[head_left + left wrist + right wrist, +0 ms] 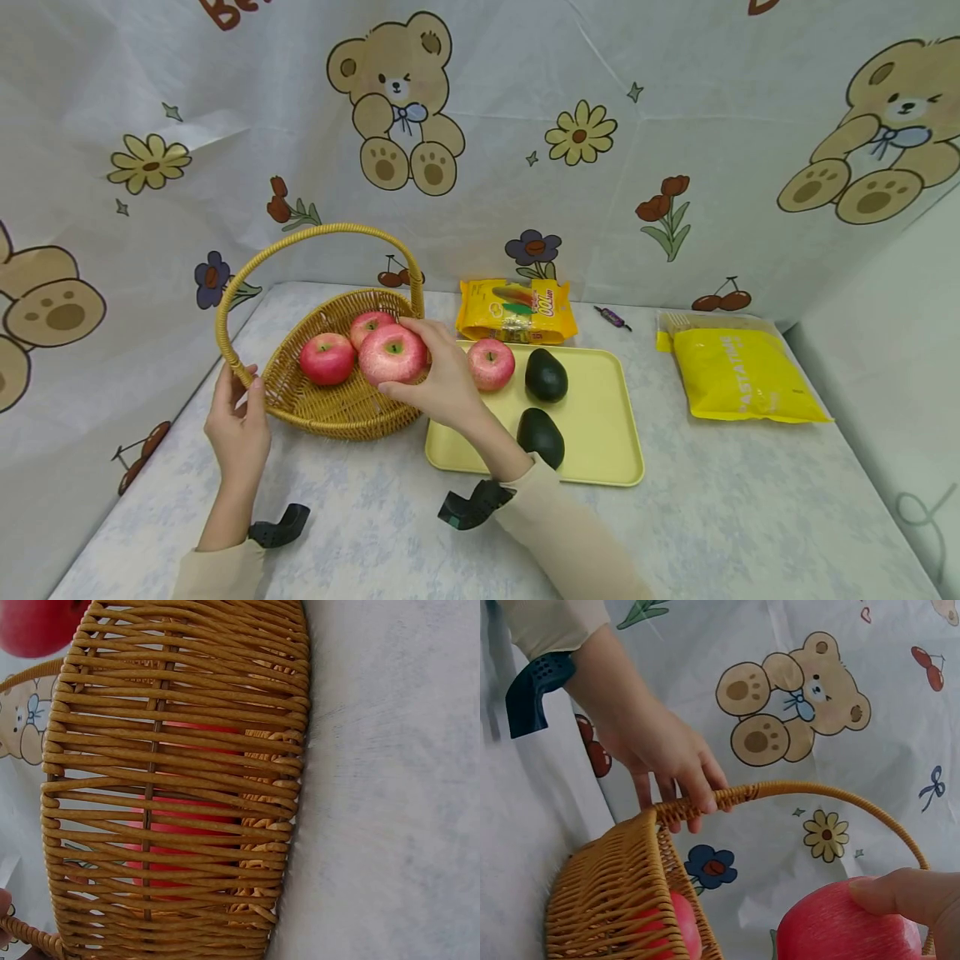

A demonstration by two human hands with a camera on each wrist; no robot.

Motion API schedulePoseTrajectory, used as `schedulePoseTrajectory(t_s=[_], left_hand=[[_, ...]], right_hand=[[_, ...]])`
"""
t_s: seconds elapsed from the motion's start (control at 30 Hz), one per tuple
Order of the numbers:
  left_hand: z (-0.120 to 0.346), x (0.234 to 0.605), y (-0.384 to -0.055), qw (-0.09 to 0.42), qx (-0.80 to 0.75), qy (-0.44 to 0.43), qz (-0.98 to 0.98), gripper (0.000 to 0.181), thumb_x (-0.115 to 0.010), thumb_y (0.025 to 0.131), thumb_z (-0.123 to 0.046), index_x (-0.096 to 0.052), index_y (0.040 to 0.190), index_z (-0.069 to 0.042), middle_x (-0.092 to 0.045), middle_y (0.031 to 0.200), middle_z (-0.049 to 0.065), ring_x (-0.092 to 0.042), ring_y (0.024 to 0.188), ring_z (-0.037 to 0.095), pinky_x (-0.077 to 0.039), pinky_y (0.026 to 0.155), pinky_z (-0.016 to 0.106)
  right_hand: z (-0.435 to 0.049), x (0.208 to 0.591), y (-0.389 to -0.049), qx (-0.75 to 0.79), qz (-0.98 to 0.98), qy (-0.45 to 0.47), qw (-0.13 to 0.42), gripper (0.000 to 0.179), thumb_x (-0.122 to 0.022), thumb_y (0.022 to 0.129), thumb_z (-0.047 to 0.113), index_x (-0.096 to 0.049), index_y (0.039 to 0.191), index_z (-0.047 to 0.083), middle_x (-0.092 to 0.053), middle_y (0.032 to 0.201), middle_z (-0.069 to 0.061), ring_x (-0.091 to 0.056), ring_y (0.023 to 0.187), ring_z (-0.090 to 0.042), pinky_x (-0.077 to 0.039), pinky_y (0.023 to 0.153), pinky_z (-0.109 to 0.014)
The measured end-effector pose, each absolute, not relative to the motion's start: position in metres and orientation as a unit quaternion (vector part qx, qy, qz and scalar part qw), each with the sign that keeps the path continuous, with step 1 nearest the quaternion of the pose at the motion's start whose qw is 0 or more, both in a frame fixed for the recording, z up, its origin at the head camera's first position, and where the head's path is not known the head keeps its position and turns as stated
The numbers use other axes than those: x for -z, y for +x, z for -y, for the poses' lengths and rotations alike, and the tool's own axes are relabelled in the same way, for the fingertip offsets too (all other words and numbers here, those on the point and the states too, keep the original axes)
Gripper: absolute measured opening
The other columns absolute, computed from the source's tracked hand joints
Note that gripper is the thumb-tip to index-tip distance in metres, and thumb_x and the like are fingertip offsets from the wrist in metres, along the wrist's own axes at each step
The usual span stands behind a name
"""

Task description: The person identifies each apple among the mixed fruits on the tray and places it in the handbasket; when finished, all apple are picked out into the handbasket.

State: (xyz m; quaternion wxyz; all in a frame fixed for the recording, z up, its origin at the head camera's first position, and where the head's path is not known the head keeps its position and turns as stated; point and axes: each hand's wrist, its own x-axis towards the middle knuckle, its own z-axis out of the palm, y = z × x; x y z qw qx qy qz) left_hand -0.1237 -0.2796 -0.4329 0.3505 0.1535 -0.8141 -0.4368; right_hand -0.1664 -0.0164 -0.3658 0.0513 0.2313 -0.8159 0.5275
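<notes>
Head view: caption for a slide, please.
Right hand holds an apple near a wicker basket; left hand grips the basket's handle.

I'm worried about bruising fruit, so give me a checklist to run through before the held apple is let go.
1. Right hand has a grip on the held apple: ok, thumb and fingers are on it.
2. Left hand steadies the basket: ok, fingers are around the base of the handle.
3. Space on the basket's floor: ok, bare weave shows toward the front.
4. Held apple resting on that floor: not ok, it is held up near the rim.
5. Held apple clear of the left apple and back apple inside: cannot tell, it overlaps the back one in the head view.
</notes>
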Motion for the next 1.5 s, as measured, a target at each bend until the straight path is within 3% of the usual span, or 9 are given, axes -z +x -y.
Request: schedulePoseTrajectory(t_s=[0.6,0.83,1.2,1.5], left_hand=[[0.278,0.433,-0.123,0.351,0.438,0.147,0.814,0.046,-0.049,0.103,-0.021,-0.042,0.148,-0.029,-0.062,0.126,0.011,-0.055,0.115,0.002,-0.040,0.083,0.003],[0.278,0.433,-0.123,0.348,0.437,0.147,0.816,0.047,-0.048,0.103,-0.021,-0.041,0.148,-0.029,-0.062,0.127,0.011,-0.055,0.116,0.005,-0.039,0.083,0.003],[0.278,0.432,-0.122,0.350,0.438,0.149,0.815,0.046,-0.048,0.103,-0.022,-0.042,0.148,-0.027,-0.062,0.127,0.011,-0.055,0.113,0.001,-0.039,0.082,0.002],[0.278,0.432,-0.122,0.347,0.436,0.150,0.817,0.046,-0.048,0.103,-0.022,-0.042,0.148,-0.027,-0.062,0.127,0.011,-0.057,0.116,0.009,-0.039,0.083,0.003]], right_hand=[[0.079,0.401,-0.190,-0.403,0.877,0.262,-0.012,0.080,-0.088,0.068,0.032,-0.053,0.138,0.017,-0.054,0.141,-0.001,-0.053,0.126,-0.018,-0.045,0.102,-0.033],[0.087,0.406,-0.193,-0.341,0.896,0.285,-0.024,0.079,-0.088,0.067,0.039,-0.055,0.137,0.022,-0.058,0.136,0.005,-0.054,0.123,-0.018,-0.046,0.098,-0.034],[0.096,0.411,-0.197,-0.289,0.905,0.310,-0.047,0.070,-0.084,0.071,0.036,-0.056,0.135,0.024,-0.062,0.126,0.010,-0.058,0.112,-0.012,-0.048,0.089,-0.027],[0.100,0.411,-0.198,-0.261,0.909,0.320,-0.057,0.071,-0.084,0.073,0.036,-0.056,0.135,0.019,-0.062,0.129,0.008,-0.059,0.117,-0.010,-0.046,0.097,-0.024]])
